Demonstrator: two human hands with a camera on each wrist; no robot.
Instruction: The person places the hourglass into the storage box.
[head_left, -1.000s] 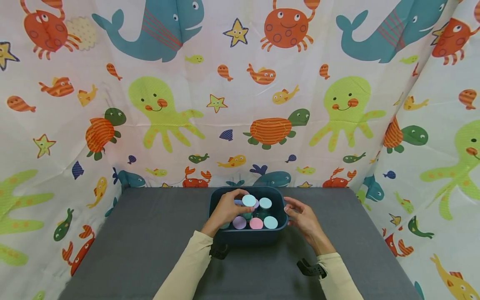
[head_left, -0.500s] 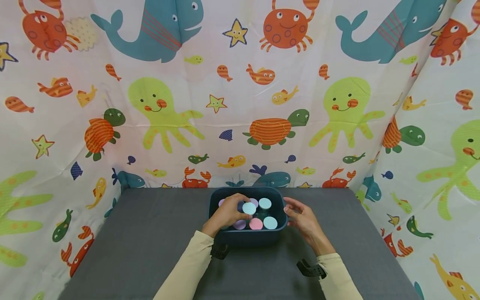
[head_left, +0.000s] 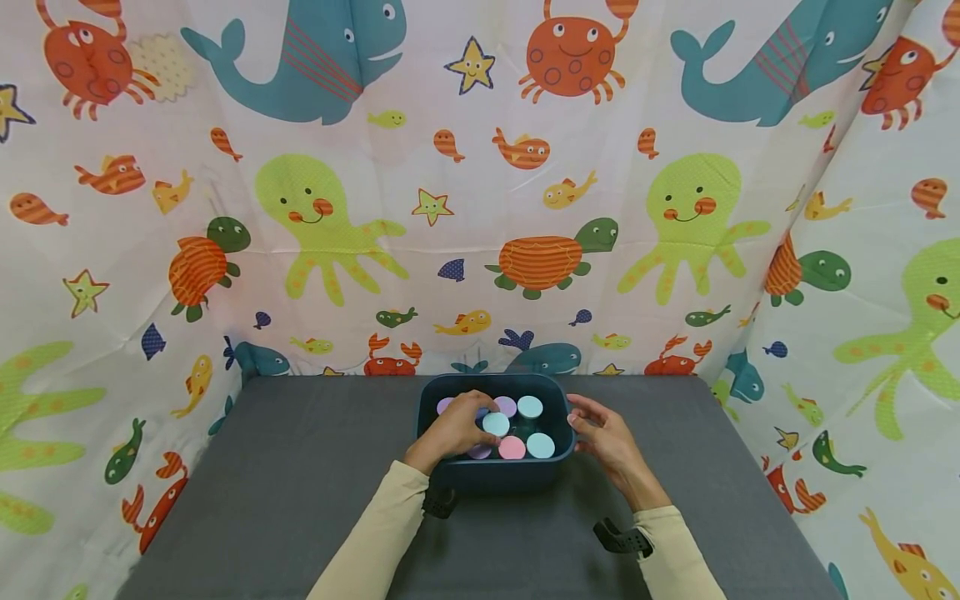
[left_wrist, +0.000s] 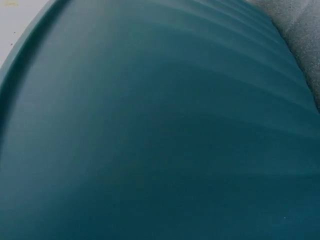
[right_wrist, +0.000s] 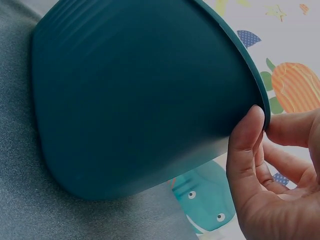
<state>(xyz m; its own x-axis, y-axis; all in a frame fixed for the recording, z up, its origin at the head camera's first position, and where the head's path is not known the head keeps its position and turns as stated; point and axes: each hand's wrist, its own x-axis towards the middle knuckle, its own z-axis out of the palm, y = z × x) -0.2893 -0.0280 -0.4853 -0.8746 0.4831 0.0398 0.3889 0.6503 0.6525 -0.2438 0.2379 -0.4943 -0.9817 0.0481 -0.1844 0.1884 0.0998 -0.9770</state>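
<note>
Grey felt tabletop (head_left: 262,483), sea-creature print curtain (head_left: 315,192) behind. Dark teal plastic tub (head_left: 491,477) sits centre, near you, w/ round pastel-lidded jars inside. Your left hand (head_left: 456,427) is in the tub, fingers curled round a light-blue-lidded jar (head_left: 496,423). Your right hand (head_left: 609,440) steadies the tub's right rim, thumb (right_wrist: 246,135) pressed to the edge, fingers relaxed, gripping nothing. Pink-lidded jar (head_left: 512,447) lies just beside the held one.

No legible text, label, brand, number or sign appears in any view. The printed backdrop (head_left: 480,192) carries only cartoon sea creatures, without lettering. The teal tub (head_left: 495,477), the round lids (head_left: 512,447) inside it and the grey worktop (head_left: 285,492) bear no readable markings.
</note>
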